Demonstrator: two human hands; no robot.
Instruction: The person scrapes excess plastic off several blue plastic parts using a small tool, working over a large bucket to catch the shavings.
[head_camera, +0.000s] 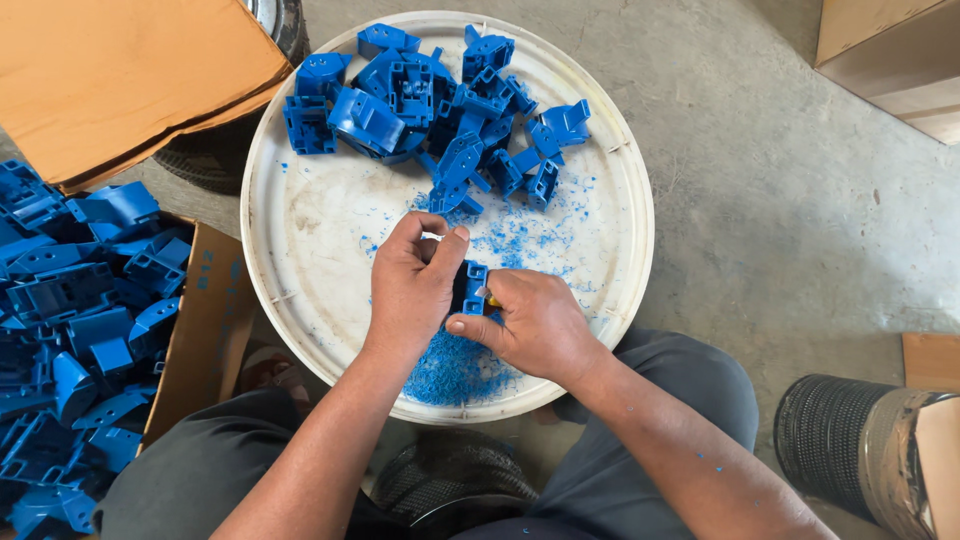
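- Here, the left hand (415, 285) grips a blue plastic part (472, 288).
- The right hand (535, 325) clasps a small tool against it.
- More blue parts (430, 100) sit at twelve o'clock on the white tray (300, 220).

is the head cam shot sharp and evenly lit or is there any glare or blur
Head view: soft, even daylight, no harsh glare on the white round tray; only faint shadows under the left hand and right hand. The small blue part and blue shavings look sharp; slight wide-angle stretch at the edges.
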